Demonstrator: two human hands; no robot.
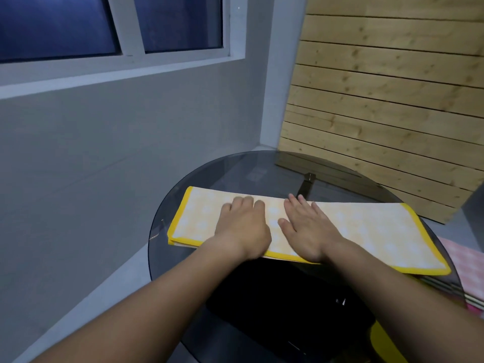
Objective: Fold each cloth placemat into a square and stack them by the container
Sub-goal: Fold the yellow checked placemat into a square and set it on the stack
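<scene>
Right hand [306,227] presses flat, fingers straight, on the folded yellow placemat [372,229] — left hand [242,226] rests alongside, fingers bent, grip unclear.

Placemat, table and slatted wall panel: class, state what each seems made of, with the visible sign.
Placemat: seemingly cloth, matte, dotted pale yellow with yellow binding; it lies folded in soft layers. Table: tinted glass, glossy; its base shows through. Wall panel: probably unfinished pine boards; knots and grain show.

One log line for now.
yellow placemat: folded long strip, on glass table | left hand: presses it | right hand: flat on it | square: not yet
</scene>
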